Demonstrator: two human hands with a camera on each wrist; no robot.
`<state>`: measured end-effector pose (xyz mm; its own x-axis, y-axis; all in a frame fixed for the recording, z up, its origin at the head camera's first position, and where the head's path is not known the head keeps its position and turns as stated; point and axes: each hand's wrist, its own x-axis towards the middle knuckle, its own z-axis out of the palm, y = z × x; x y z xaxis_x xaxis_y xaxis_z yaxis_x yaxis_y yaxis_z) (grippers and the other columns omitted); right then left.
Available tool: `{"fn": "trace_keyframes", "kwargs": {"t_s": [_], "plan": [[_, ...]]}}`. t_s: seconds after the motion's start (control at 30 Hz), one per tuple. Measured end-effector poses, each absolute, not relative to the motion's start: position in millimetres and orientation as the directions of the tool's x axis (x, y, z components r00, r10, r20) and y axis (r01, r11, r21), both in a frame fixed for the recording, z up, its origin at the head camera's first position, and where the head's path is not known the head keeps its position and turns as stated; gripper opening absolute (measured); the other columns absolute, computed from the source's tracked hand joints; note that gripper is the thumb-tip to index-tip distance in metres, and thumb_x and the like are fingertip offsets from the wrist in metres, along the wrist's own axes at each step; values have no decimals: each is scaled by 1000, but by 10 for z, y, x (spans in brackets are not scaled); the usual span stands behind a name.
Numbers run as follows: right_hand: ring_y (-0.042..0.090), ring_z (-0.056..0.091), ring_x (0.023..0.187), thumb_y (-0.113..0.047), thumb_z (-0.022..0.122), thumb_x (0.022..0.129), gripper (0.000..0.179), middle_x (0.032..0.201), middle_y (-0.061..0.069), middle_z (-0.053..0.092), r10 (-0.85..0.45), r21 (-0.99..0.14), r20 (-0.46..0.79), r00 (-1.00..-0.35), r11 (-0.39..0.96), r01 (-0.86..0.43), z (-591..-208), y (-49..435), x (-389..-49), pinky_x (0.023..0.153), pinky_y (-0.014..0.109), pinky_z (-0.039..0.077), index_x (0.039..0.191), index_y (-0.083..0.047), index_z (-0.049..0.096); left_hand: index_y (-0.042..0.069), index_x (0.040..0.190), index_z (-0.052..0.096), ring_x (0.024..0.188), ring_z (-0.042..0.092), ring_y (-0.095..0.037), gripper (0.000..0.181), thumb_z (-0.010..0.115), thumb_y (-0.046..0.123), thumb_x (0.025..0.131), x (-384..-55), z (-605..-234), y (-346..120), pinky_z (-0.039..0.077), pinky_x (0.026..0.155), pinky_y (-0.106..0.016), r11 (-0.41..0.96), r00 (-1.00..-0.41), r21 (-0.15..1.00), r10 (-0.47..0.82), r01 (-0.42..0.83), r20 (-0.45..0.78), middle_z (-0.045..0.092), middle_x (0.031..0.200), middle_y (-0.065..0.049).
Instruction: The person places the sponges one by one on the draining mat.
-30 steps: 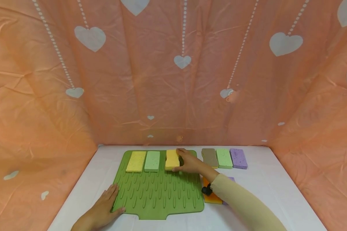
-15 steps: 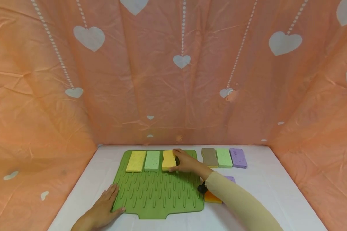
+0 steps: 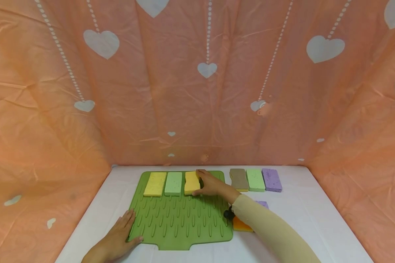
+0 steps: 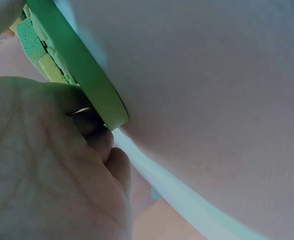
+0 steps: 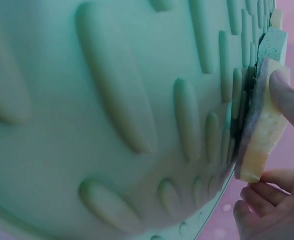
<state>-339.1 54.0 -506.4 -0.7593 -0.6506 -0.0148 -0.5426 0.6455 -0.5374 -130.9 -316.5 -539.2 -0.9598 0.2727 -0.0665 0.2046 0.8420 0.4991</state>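
Observation:
My right hand [image 3: 211, 183] holds a yellow scouring sponge [image 3: 191, 182] with pinched-in sides, thumb at its near end and fingers at its far end. The sponge is low at the back of a green ridged mat [image 3: 181, 223]. In the right wrist view, the sponge [image 5: 263, 127] shows a dark layer toward the mat. Left of it on the mat lie a pale green sponge [image 3: 173, 183] and a plain yellow sponge [image 3: 155, 184]. My left hand [image 3: 118, 233] rests at the mat's near left corner, fingers extended along the edge [image 4: 99, 92] and thumb at the front.
Right of the mat stand a brown-topped sponge [image 3: 239, 179], a light green sponge [image 3: 255, 180] and a purple sponge [image 3: 271, 180] in a row. An orange sponge [image 3: 242, 225] and another purple sponge [image 3: 262, 204] lie partly under the right sleeve [image 3: 273, 226]. An orange curtain [image 3: 204, 109] surrounds the white table [image 3: 303, 204].
My right hand has shifted the yellow scouring sponge a little left, closer to the pale green sponge, and has held still over the last half second. The left hand has not moved.

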Motion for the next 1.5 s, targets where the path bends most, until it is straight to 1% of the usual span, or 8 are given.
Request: {"fn": "trace_keyframes", "kwargs": {"t_s": [0.2,0.43,0.67,0.87,0.97,1.1,1.27,1.5], "plan": [[41,29,160,-43,85,94,105,173,26,27,-654,-521,-20,-757,653,-550,-5075,538,-3391,126,54,35,166,6,28,-24,154,32,154,18,-61,97,73,46,101,-1312,-5459,-3199,-20,103,-2,821,-949,495,313,284,25,27,163,-46],[42,30,159,-41,86,93,105,174,25,26,-643,-536,-20,-766,653,-535,-5082,529,-3358,124,57,36,167,4,27,-22,157,30,157,15,-59,101,73,49,100,-1312,-5416,-3173,-20,101,0,837,-959,498,281,224,-40,23,167,-42],[42,24,161,-44,84,95,107,175,26,19,-636,-533,-31,-771,663,-525,-5067,554,-3322,126,57,34,169,3,22,-25,154,31,155,17,-62,98,73,45,100,-1300,-5429,-3179,-20,102,0,830,-957,501,291,245,-14,26,164,-45],[42,20,163,-46,80,98,105,177,22,16,-597,-546,-35,-802,683,-485,-4954,645,-3278,124,60,35,170,2,20,-23,156,31,155,17,-61,99,74,46,99,-1293,-5411,-3170,-21,100,0,838,-958,496,283,229,-36,24,166,-43],[42,17,164,-48,78,99,105,179,20,13,-576,-549,-34,-817,694,-466,-4892,729,-3271,125,62,32,172,-3,17,-22,157,29,157,14,-59,101,74,47,99,-1298,-5390,-3164,-20,100,1,843,-960,496,274,208,-62,21,168,-41],[44,18,163,-46,78,99,103,178,21,16,-566,-558,-1,-824,684,-470,-4865,873,-3296,124,66,32,173,-6,17,-22,157,29,157,14,-59,101,74,48,99,-1302,-5396,-3166,-20,100,1,845,-959,494,274,206,-69,21,168,-41],[47,22,161,-43,79,99,101,176,26,20,-565,-569,35,-824,667,-482,-4813,1081,-3309,123,68,32,171,-1,21,-23,156,31,155,17,-61,99,74,46,99,-1297,-5407,-3172,-21,100,1,842,-959,490,282,225,-43,24,166,-43],[49,24,160,-44,79,99,100,174,29,22,-552,-546,48,-833,684,-484,-4766,1375,-3315,124,67,30,169,4,24,-20,159,28,158,14,-57,101,73,48,100,-1304,-5373,-3147,-20,99,1,854,-962,486,258,184,-89,20,170,-39]]}}
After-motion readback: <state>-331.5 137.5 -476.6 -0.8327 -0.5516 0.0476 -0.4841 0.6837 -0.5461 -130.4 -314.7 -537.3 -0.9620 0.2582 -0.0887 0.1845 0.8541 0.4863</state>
